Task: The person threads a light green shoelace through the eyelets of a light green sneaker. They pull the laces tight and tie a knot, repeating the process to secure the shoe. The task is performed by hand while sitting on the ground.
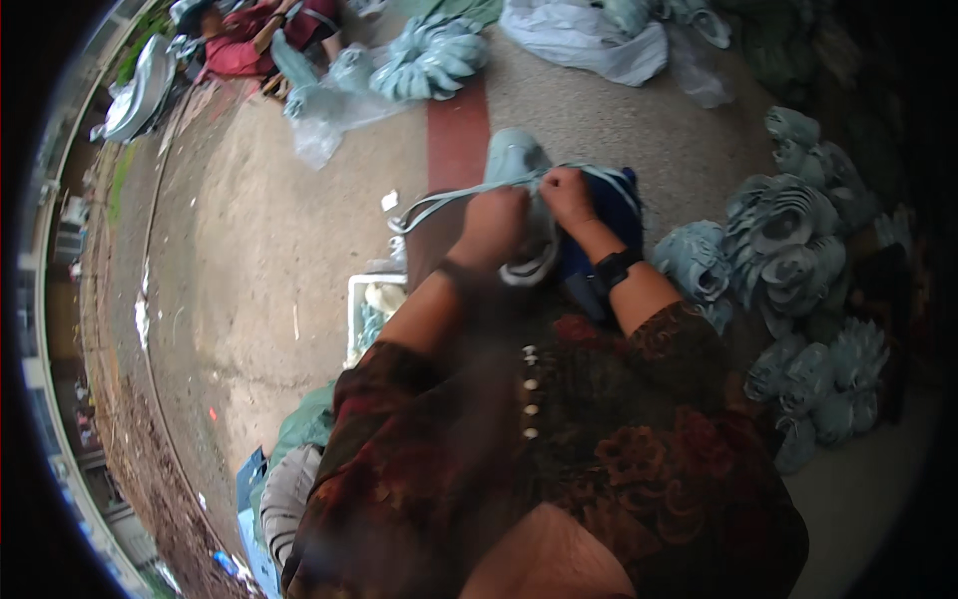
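In front of my body stands a bundle of pale blue-green curved pieces, nested together; I cannot make out their exact kind. A thin pale blue strip runs across the bundle, with loose loops sticking out to the left. My left hand is closed around this strip at the bundle's near left side. Close beside it, my right hand pinches the strip at the bundle's right. The bundle's lower end shows between my forearms, and its middle is partly hidden by my hands.
Dark blue cloth lies right of the bundle. Several piled bundles stand at the right. A white-rimmed crate is left of my arm. Far off are a fanned bundle, a white sack and a seated person.
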A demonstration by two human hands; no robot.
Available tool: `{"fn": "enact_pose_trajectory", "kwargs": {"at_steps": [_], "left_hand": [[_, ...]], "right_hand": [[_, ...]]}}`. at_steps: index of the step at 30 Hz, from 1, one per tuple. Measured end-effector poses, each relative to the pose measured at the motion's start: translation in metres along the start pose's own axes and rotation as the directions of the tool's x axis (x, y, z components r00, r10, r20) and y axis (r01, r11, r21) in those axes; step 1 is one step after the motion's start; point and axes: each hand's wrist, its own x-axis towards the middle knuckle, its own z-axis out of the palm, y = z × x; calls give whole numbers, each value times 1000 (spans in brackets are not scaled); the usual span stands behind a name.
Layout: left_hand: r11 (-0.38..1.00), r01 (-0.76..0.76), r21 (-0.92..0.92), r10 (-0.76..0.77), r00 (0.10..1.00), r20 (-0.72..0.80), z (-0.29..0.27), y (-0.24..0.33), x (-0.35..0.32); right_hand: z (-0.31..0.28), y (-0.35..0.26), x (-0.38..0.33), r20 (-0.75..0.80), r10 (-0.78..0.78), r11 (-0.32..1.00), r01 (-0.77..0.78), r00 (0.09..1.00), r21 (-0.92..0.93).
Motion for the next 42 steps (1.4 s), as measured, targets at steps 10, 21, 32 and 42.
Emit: {"fn": "enact_pose_trajectory", "kwargs": {"at_steps": [10, 21, 32, 42], "left_hand": [[167, 480, -861, -405, 830, 384, -2, -44, -51], [152, 337, -929, -651, 741, 163, 21, -59, -2], [539, 420, -730, -661, 748, -58, 44, -66, 6], [885, 373, -280, -422, 895, -142, 34, -64, 21]], "right_hand": [[14, -35, -3, 213, -454, 751, 501, 865, -430], [14, -47, -8, 234, -270, 885, 336, 934, -322], [21, -40, -5, 208, -188, 947, 233, 960, -220], [25, -39, -5, 81, -355, 892, 363, 931, -268]]}}
